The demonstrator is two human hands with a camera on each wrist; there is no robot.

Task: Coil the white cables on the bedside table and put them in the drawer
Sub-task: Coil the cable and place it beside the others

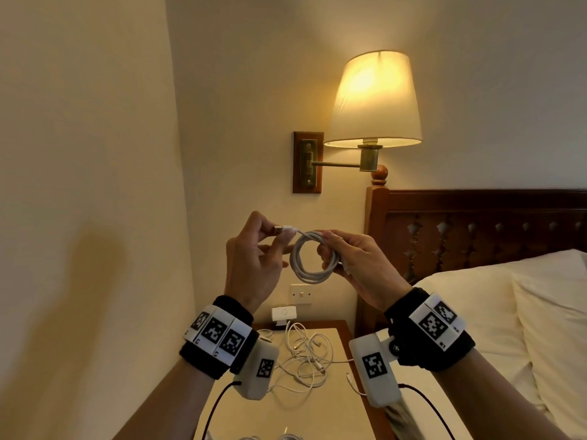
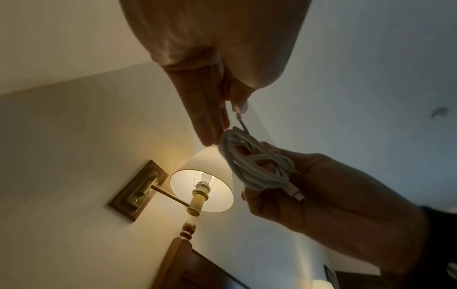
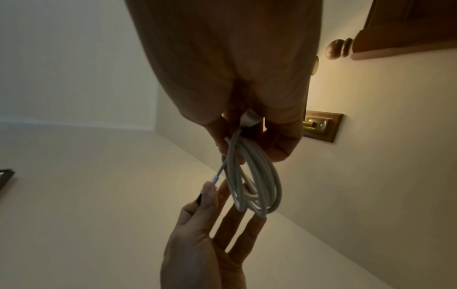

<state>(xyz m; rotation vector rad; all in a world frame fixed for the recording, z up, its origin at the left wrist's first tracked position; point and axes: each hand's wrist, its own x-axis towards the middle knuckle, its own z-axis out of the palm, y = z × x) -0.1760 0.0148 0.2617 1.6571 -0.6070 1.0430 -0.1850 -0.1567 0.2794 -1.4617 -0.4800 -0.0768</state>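
The coiled white cable (image 1: 313, 257) hangs mid-frame in the head view, its ring facing the camera. The right hand (image 1: 359, 265) grips the loops; the left hand (image 1: 251, 255) pinches the USB plug (image 1: 279, 230), which points left. To finish well, tuck that tail through the ring, probably once, keeping loops pinched. More loose cables (image 1: 305, 357) lie tangled on the bedside table (image 1: 336, 392) below.

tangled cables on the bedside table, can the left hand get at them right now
Probably not at once: the left hand is raised and pinches the plug end of the coiled cable, which the right hand grips. The tangled cables lie uncovered below, so nothing else blocks them.
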